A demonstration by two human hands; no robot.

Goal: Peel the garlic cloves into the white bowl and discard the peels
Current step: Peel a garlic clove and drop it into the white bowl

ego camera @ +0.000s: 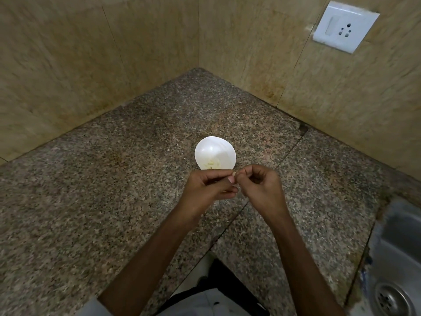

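I see both hands meeting just in front of the white bowl [213, 144], raised over the surface [91, 179]. Left hand [208, 185]: fingers curled in, thumb and forefinger pinching a small garlic clove [234, 178]. Right hand [259, 185]: also curled, fingertips pinching the same clove from the other side. The clove is mostly hidden, with only a tan tip showing between the two thumbs; I can't tell how much skin is on it. The bowl sits toward the back corner of the surface, touching neither hand, with a few pale peeled garlic pieces [211, 164] on its near side. A steel sink [401, 247] is set in at the right edge. A white wall socket [346, 26] is on the right wall.
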